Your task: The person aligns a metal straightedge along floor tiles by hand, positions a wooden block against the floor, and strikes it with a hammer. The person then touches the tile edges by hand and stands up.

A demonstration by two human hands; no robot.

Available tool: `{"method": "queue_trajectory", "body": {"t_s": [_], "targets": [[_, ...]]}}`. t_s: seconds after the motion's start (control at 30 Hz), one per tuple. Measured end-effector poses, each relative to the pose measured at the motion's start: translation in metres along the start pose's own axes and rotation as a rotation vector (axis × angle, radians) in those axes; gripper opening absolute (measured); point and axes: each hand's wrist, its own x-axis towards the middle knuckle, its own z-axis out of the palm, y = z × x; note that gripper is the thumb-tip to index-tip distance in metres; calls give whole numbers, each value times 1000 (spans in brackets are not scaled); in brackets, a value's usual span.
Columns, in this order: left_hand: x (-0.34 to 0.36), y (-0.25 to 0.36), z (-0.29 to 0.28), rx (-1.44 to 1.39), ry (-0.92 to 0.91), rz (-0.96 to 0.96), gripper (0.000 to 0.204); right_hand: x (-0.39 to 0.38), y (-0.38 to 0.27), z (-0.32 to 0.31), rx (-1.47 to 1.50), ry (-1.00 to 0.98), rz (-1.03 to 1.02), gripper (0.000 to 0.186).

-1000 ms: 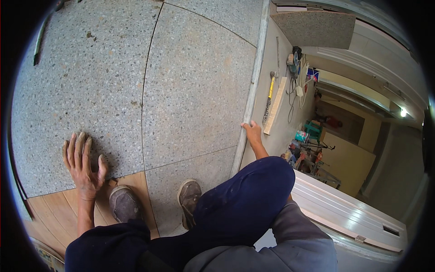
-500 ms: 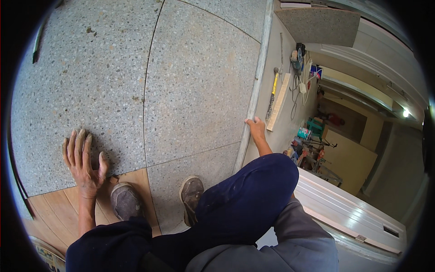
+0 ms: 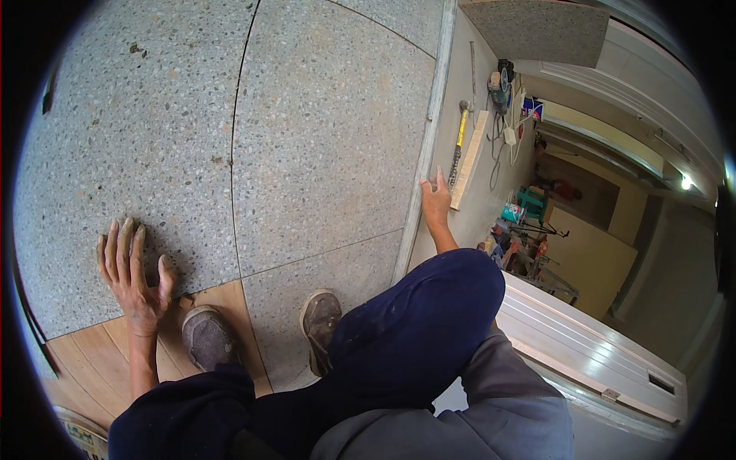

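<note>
My left hand [image 3: 134, 280] lies with its fingers spread on a grey speckled terrazzo slab [image 3: 153, 176], just in front of my left shoe [image 3: 209, 337]. It holds nothing. My right hand [image 3: 437, 203] is over the smooth floor just right of a pale raised strip [image 3: 434, 130], its visible fingers apart and nothing seen in them. Close to its fingertips is the black grip end of a hammer [image 3: 460, 138] with a yellow and black handle. Beside the hammer lies a light wooden batten [image 3: 470, 161].
Wood-look planks [image 3: 88, 368] meet the slab at lower left, near a round bucket [image 3: 80, 429]. An angle grinder [image 3: 500, 88] with a cord lies beyond the hammer. At right are a white door panel [image 3: 590, 345], a green stool [image 3: 531, 201] and assorted tools.
My right hand has shifted from the pale strip's edge toward the hammer's grip, its fingers now pointing more forward. My left hand stays spread on the slab; the view has shifted slightly.
</note>
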Motion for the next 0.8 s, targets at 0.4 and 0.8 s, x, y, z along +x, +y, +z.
{"method": "queue_trajectory", "body": {"t_s": [0.4,0.8], "targets": [[7,6,3,27,0,8,52,40,-6,-13,-134,-88,-173,56],[7,10,-3,10,-32,3,53,211,-94,-17,-290,-191,-267,68]]}}
